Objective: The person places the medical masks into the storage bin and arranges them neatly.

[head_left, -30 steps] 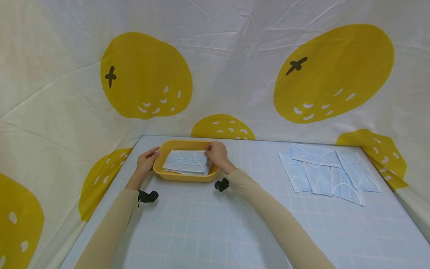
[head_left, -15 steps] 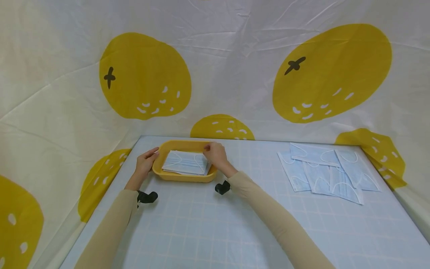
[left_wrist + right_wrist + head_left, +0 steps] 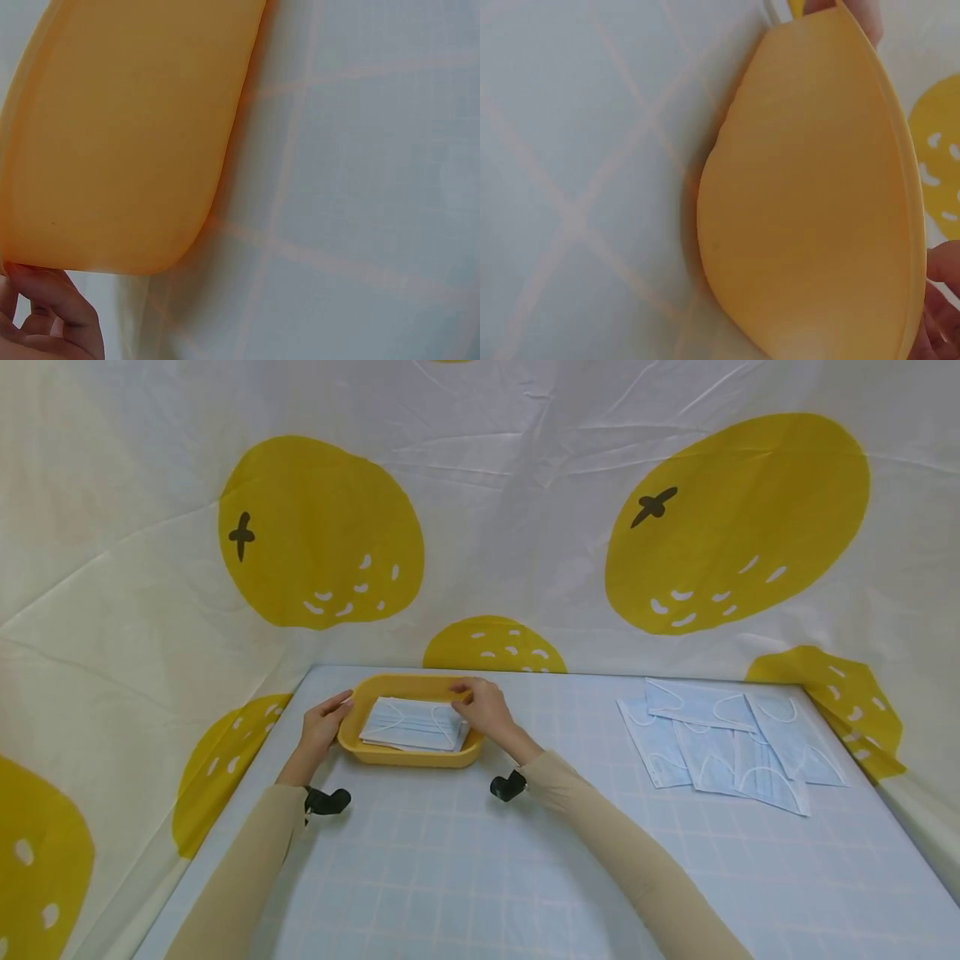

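A person in beige sleeves is working at a yellow tray [image 3: 408,758] sitting on the far left part of a pale blue checked table [image 3: 465,868], with a small stack of blue face masks [image 3: 414,724] lying flat inside it. The left hand [image 3: 324,723] is resting against the tray's left rim, fingers loosely curled along the edge, apparently steadying it so it does not slide; the left wrist view is showing fingers touching the underside of that rim. The right hand [image 3: 486,707] is reaching over the tray's right end, thumb and fingertips pinching the right edge of the top mask, seemingly to square it on the stack. A loose spread of masks [image 3: 731,743] is lying overlapped well apart on the right side of the table, in front of a white cloth printed with yellow fruit [image 3: 321,531]. Compared with a second ago, the right forearm is sitting a little further right while the hand is staying at the stack's edge, the top mask is looking slightly better aligned, and the left hand is keeping its place
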A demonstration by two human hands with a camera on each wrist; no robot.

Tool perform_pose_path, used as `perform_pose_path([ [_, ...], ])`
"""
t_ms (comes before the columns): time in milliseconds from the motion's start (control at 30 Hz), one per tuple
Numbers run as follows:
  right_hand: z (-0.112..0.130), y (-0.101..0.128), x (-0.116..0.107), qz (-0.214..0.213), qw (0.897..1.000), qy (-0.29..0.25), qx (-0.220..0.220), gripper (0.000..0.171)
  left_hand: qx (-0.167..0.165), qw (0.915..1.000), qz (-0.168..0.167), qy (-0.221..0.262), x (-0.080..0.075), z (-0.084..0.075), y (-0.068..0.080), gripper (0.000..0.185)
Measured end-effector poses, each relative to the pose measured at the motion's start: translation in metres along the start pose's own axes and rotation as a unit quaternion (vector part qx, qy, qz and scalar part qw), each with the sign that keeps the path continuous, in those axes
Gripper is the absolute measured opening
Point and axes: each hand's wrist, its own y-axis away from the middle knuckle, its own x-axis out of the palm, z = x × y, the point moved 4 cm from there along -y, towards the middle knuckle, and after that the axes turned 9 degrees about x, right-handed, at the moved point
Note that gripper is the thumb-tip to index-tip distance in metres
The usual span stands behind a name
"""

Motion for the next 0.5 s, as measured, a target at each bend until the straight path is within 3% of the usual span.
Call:
perform_pose_path([
  [200, -0.001, 0.01, -0.014, -0.026, 0.998, -0.021, -0.045, 0.025, -0.001, 1.0, 0.004, -0.001, 0.001, -0.002, 0.001, 0.049],
  [500, -0.013, 0.019, -0.031, -0.05, 0.995, -0.042, -0.072, 0.025, -0.005, 1.0, 0.001, -0.006, 0.002, 0.0, 0.001, 0.049],
])
